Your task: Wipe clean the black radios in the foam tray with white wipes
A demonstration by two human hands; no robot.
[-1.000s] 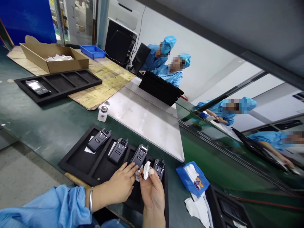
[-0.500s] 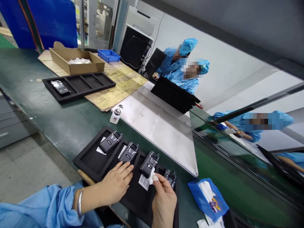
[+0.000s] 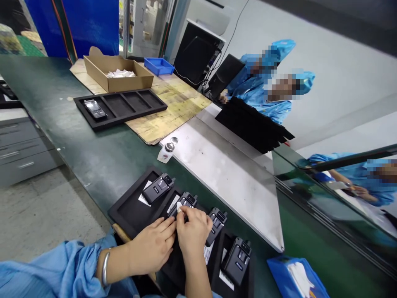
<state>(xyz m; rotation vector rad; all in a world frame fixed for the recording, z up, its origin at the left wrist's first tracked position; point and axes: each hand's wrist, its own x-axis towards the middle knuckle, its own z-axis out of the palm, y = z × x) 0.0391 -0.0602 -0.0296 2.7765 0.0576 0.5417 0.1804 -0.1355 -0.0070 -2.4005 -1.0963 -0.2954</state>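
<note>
One handset (image 3: pixel 187 200) under right hand (image 3: pixel 192 229) — pinching white tissue (image 3: pixel 179 206); left hand (image 3: pixel 155 244) flat, open, alongside.

The handsets (image 3: pixel 236 265) are black with white lettering (image 3: pixel 239 266), their tray (image 3: pixel 128 211) black, the tissue (image 3: pixel 179 207) white, the surface (image 3: pixel 114 149) dark green, the board (image 3: pixel 155 128) yellow with brown blotches, the bin (image 3: pixel 277 273) blue.

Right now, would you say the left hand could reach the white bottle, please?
Probably yes: only the low black tray and its handsets seem to lie between the left hand and the white bottle, which stands uncovered.
</note>
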